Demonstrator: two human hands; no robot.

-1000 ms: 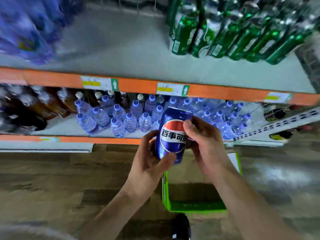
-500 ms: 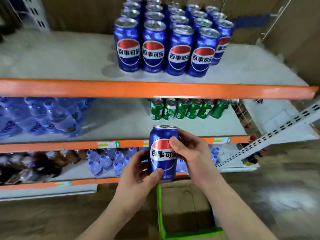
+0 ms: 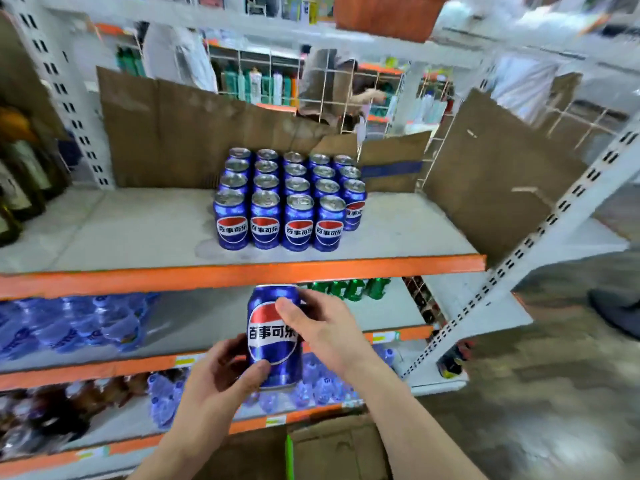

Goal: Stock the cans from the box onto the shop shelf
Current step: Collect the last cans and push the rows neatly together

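Cans [image 3: 287, 199] of blue cola stand upright in a tight block on the shop shelf [image 3: 138, 233], and that block is your landmark. It runs four wide along the front, with one more can just behind on its right side, and several rows deep. The block sits back from the shelf's orange front edge [image 3: 242, 273], with bare shelf to either side of it. Brown cardboard sheets [image 3: 166, 133] line the back of the shelf behind the block and its right end.

Below the block, in front of the orange edge, you hold one blue can [image 3: 273, 336] upright in both hands, its red, white and blue label facing you. Your left hand [image 3: 221, 386] has its grip closed on the can's lower part, thumb across the front near the base. Your right hand [image 3: 325, 327] has its grip closed on the upper part, thumb pressed on the label near the top. The can's top rim sits just under the orange edge, roughly in line with the block's middle columns.

Lower still, straight down from the block, the box [image 3: 332, 448] shows at the bottom of the view, brown card with a green edge. Down and left of the block, blue-wrapped water bottles [image 3: 79, 327] lie on the shelf beneath; green cans [image 3: 349, 289] stand down and right.
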